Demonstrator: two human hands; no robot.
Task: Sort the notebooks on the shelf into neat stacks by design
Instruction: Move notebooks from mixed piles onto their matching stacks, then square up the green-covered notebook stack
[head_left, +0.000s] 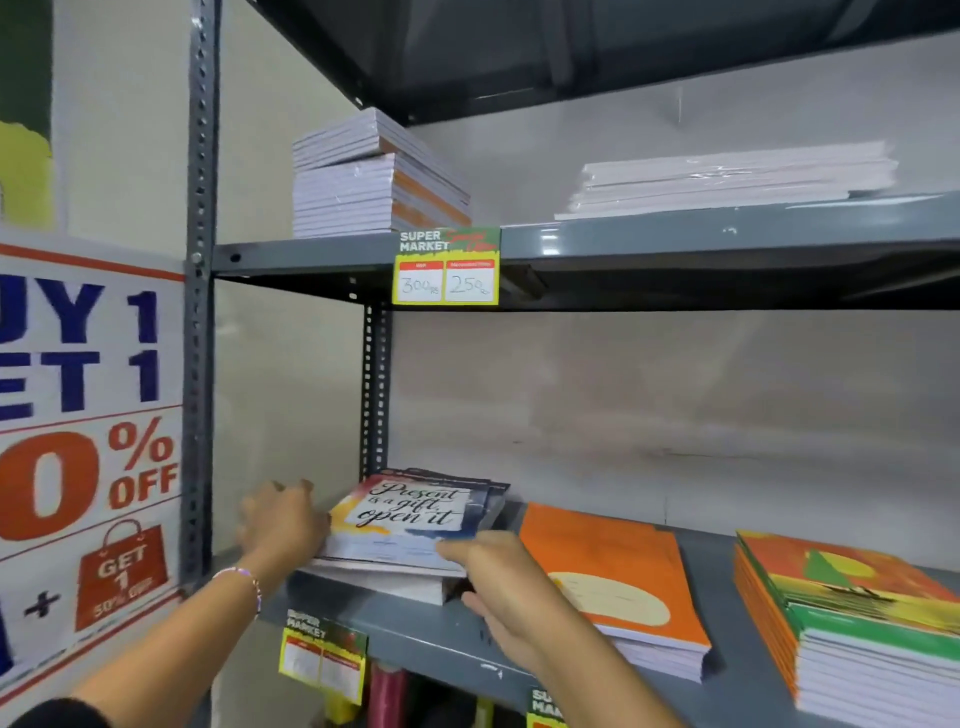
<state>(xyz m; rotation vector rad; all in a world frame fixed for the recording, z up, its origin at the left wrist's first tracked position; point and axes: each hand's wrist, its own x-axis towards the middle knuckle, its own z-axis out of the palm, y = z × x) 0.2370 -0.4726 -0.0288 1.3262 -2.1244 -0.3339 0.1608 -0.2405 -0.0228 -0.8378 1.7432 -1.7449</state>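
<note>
A stack of notebooks with a "Present is a gift, open it" cover (410, 519) lies at the left end of the grey middle shelf (395, 623). My left hand (283, 522) presses against the stack's left side, fingers curled. My right hand (511, 597) holds the stack's front right corner, thumb on the top cover. To the right lies a stack of plain orange notebooks (613, 561). Further right sits a taller stack with an orange, green and yellow cover (852, 582).
The upper shelf (623, 241) carries a tall stack of notebooks (363, 182) at left and a flat wrapped stack (727, 176) at right. Price tags (445, 267) hang from shelf edges. A sale poster (88, 441) covers the wall left of the upright (200, 312).
</note>
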